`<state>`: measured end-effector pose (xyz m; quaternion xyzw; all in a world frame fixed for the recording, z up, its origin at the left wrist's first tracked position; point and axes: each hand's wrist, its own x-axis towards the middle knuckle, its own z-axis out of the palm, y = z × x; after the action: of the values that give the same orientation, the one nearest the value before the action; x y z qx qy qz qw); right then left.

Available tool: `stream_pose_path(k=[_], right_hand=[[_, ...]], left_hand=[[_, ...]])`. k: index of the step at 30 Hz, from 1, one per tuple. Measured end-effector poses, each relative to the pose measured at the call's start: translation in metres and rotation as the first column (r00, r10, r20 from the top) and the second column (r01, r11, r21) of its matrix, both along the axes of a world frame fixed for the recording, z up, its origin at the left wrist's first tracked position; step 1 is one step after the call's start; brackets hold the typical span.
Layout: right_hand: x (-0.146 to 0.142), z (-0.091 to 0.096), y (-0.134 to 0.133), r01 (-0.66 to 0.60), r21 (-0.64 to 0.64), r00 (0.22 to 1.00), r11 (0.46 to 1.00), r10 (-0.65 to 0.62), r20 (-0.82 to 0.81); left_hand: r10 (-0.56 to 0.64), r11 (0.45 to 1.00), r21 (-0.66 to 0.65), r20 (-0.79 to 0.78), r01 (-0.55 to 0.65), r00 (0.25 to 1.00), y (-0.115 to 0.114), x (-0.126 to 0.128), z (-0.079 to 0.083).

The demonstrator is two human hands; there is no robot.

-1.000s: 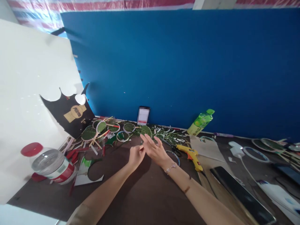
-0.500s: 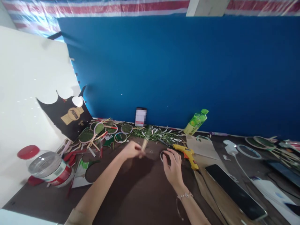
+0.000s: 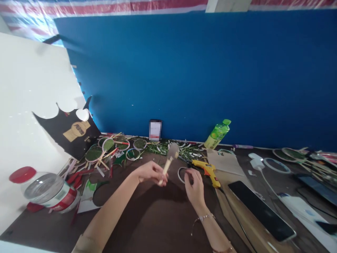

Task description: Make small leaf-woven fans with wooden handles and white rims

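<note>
My left hand point(image 3: 150, 172) is closed on the wooden handle of a small round fan point(image 3: 169, 160), held a little above the dark table point(image 3: 158, 221) with its head tilted up and to the right. My right hand point(image 3: 194, 185) rests on the table with its fingers curled on a white ring point(image 3: 181, 174). A yellow glue gun point(image 3: 207, 170) lies just right of that hand.
Several finished small green fans point(image 3: 109, 149) and cut green stems point(image 3: 181, 151) lie at the back. A red-lidded clear jar point(image 3: 44, 191) lies at the left, a green bottle point(image 3: 217, 134) leans on the blue wall, and a black phone point(image 3: 260, 210) lies at the right.
My right hand dropped from the fan to the white ring on the table. My left hand kept the small fan and raised it so its head points up.
</note>
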<state>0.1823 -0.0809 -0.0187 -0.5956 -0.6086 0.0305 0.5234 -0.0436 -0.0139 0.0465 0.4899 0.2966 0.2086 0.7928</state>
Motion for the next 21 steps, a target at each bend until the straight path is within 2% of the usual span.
stream_pose_path(k=[1, 2, 3, 4, 5, 6, 7, 8, 9, 10, 11, 12, 13, 14, 15, 16, 17, 19, 21], right_hand=[[-0.001, 0.001, -0.001, -0.001, -0.008, 1.000, 1.000, 0.001, 0.000], [-0.002, 0.002, -0.002, 0.002, -0.015, 1.000, 1.000, -0.002, -0.003], [-0.003, 0.003, -0.002, 0.006, -0.021, 1.000, 1.000, -0.006, -0.006], [-0.004, 0.004, -0.003, 0.006, -0.027, 1.000, 1.000, -0.006, -0.010], [-0.005, 0.005, -0.003, 0.000, -0.033, 1.000, 0.999, 0.000, -0.012], [-0.007, 0.006, -0.003, -0.012, -0.039, 1.000, 0.999, 0.012, -0.010], [-0.008, 0.006, -0.003, -0.030, -0.046, 1.000, 0.998, 0.030, -0.005], [-0.009, 0.006, -0.003, -0.049, -0.054, 0.999, 0.997, 0.049, 0.001], [-0.010, 0.006, -0.003, -0.067, -0.063, 0.998, 0.996, 0.068, 0.006], [-0.011, 0.006, -0.003, -0.077, -0.072, 0.997, 0.994, 0.077, 0.004], [-0.011, 0.006, -0.003, -0.077, -0.081, 0.997, 0.994, 0.076, -0.008], [-0.012, 0.006, -0.003, -0.071, -0.091, 0.997, 0.993, 0.069, -0.031], [-0.012, 0.006, -0.003, -0.067, -0.104, 0.996, 0.992, 0.061, -0.065], [-0.014, 0.007, -0.004, -0.069, -0.119, 0.993, 0.991, 0.056, -0.107], [-0.015, 0.008, -0.004, -0.084, -0.136, 0.986, 0.987, 0.063, -0.152], [-0.017, 0.009, -0.005, -0.115, -0.154, 0.977, 0.981, 0.084, -0.198], [-0.020, 0.011, -0.006, -0.155, -0.168, 0.964, 0.974, 0.112, -0.241], [-0.027, 0.016, -0.009, -0.230, -0.185, 0.939, 0.956, 0.168, -0.300], [-0.033, 0.019, -0.012, -0.272, -0.189, 0.927, 0.944, 0.205, -0.313]], left_hand=[[0.269, 0.963, -0.028, 0.092, -0.268, 0.959, 0.003, 0.003, -0.002], [0.563, 0.825, -0.085, 0.195, -0.558, 0.803, 0.007, 0.004, -0.005], [0.775, 0.624, -0.167, 0.261, -0.763, 0.576, 0.011, 0.004, -0.007], [0.864, 0.479, -0.224, 0.290, -0.849, 0.411, 0.015, 0.003, -0.008], [0.876, 0.462, -0.232, 0.271, -0.856, 0.399, 0.016, 0.002, -0.008], [0.820, 0.567, -0.189, 0.226, -0.802, 0.527, 0.016, 0.000, -0.008], [0.675, 0.737, -0.125, 0.156, -0.664, 0.721, 0.014, -0.001, -0.008], [0.439, 0.898, -0.064, 0.078, -0.435, 0.895, 0.011, -0.002, -0.007], [0.208, 0.978, -0.033, 0.016, -0.207, 0.978, 0.007, -0.001, -0.006], [0.087, 0.996, -0.019, 0.000, -0.087, 0.996, 0.004, 0.000, -0.006], [0.089, 0.996, -0.015, 0.035, -0.089, 0.995, 0.002, 0.002, -0.006], [0.214, 0.977, -0.027, 0.113, -0.213, 0.970, 0.001, 0.005, -0.008], [0.404, 0.914, -0.071, 0.211, -0.398, 0.890, 0.001, 0.009, -0.010], [0.585, 0.809, -0.144, 0.289, -0.570, 0.758, 0.002, 0.013, -0.014], [0.696, 0.713, -0.212, 0.328, -0.668, 0.639, 0.002, 0.018, -0.018], [0.728, 0.681, -0.249, 0.328, -0.688, 0.602, 0.003, 0.023, -0.023], [0.716, 0.696, -0.249, 0.310, -0.673, 0.626, 0.002, 0.028, -0.028], [0.629, 0.776, -0.174, 0.284, -0.607, 0.724, -0.003, 0.037, -0.037], [0.559, 0.826, -0.087, 0.251, -0.557, 0.790, -0.011, 0.045, -0.043]])
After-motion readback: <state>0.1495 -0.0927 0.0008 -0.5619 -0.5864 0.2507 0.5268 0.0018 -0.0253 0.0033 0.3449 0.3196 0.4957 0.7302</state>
